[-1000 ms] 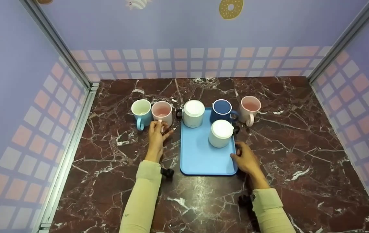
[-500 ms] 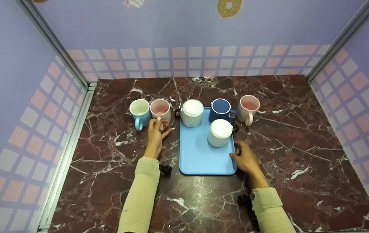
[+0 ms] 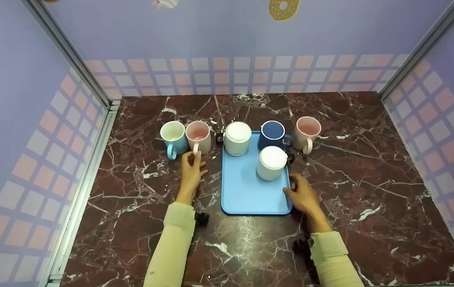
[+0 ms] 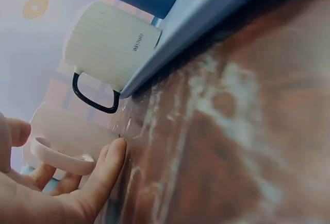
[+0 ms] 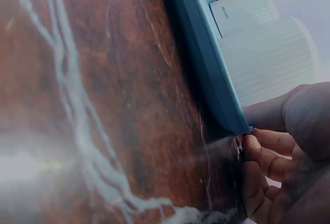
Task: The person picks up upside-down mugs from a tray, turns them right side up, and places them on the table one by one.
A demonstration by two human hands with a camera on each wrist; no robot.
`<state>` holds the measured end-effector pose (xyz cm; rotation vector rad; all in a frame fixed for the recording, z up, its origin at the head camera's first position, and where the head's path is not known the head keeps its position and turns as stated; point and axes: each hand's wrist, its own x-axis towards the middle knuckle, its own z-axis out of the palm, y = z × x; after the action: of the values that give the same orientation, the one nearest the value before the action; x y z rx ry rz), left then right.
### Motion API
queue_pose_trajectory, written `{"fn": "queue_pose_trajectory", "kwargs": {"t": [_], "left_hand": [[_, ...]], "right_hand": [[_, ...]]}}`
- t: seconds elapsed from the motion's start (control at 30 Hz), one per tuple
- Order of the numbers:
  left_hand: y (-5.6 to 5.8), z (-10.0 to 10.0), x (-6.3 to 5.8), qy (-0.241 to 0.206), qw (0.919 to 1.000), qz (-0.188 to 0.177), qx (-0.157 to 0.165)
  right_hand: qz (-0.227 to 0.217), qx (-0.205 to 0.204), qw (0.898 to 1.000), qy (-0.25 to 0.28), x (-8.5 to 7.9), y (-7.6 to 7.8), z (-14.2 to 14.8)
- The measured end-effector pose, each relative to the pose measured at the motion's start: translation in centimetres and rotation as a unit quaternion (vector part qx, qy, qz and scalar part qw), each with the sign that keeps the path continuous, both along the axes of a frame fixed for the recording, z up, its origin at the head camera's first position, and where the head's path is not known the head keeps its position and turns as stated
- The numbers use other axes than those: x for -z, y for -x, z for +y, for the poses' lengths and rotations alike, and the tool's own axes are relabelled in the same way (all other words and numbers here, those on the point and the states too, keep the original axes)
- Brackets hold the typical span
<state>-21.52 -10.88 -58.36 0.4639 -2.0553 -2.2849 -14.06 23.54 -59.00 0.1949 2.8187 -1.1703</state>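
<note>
Just below the handle of a pink mug (image 3: 198, 137), my left hand (image 3: 190, 171) has its thumb and fingers parted. In the left wrist view the pink mug's handle (image 4: 62, 159) shows between the thumb and the straight fingers (image 4: 105, 175), which lie low near the tabletop. My right hand (image 3: 303, 195) pinches the right edge of a blue tray (image 3: 246, 199), thumb over the rim and fingers (image 5: 263, 152) under it. On the tray are a white mug (image 3: 238, 138) at the back left, a navy mug (image 3: 272, 137) at the back right and another white mug (image 3: 270, 163) in front of that.
A light blue mug (image 3: 173, 137) stands close beside the pink one on the left. Right of the tray is a second pink mug (image 3: 307, 133). The dark red marble tabletop (image 3: 370, 179) is bounded by patterned walls (image 3: 242, 32).
My left hand has drawn back slightly from the pink mug's handle, and its fingers have come off it. The right hand stays on the tray's edge. The mugs have kept their places.
</note>
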Motion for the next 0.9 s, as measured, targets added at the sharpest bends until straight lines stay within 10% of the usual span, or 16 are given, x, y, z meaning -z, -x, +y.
{"fn": "queue_pose_trajectory", "kwargs": {"t": [0.47, 0.7, 0.9], "left_hand": [[-4.4, 1.3, -0.9, 0.148, 0.9822, 0.096, -0.066], [-5.6, 4.2, -2.3, 0.073, 0.9891, 0.125, 0.026], [-5.8, 7.6, -3.6, 0.082, 0.9798, 0.122, 0.136]], "right_hand": [[-0.013, -0.017, 0.988, 0.153, 0.1, -0.9, 1.0], [-0.048, 0.014, 0.958, 0.284, -0.1, -0.8, 2.6], [-0.023, 0.045, 0.949, 0.312, -0.4, -0.5, 2.7]]}}
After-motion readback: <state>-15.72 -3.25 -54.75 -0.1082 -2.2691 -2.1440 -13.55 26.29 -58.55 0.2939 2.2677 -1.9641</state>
